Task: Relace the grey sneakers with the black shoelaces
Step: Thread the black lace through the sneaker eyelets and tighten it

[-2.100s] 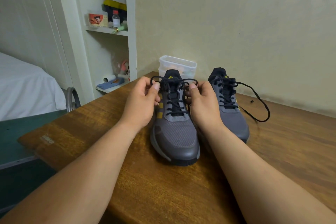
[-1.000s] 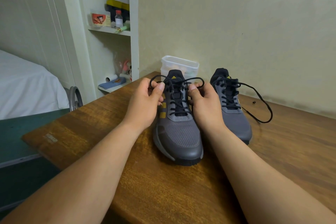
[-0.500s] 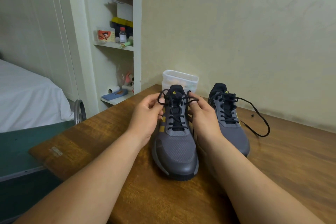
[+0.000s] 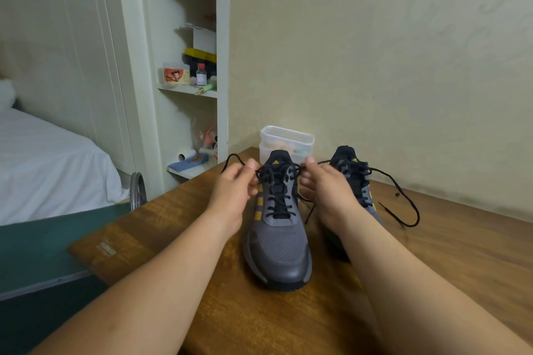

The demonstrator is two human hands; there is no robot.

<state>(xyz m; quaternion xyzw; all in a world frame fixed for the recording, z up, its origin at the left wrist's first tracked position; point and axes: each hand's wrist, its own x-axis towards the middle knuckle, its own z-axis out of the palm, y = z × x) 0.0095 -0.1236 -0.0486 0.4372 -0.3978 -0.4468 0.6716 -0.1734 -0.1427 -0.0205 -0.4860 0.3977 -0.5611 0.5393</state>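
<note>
Head view. Pinches one black shoelace [image 4: 276, 179] end with left grip [image 4: 234, 191], left of near grey sneaker [image 4: 279, 243]; pinches other end with right grip [image 4: 326, 192], right of it. Stands on desk [image 4: 461, 253], toe nearest, second sneaker [image 4: 345, 154] to right.

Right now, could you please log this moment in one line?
left hand: pinches lace | right hand: pinches lace | near sneaker: laced | far sneaker: loose lace on table
</note>
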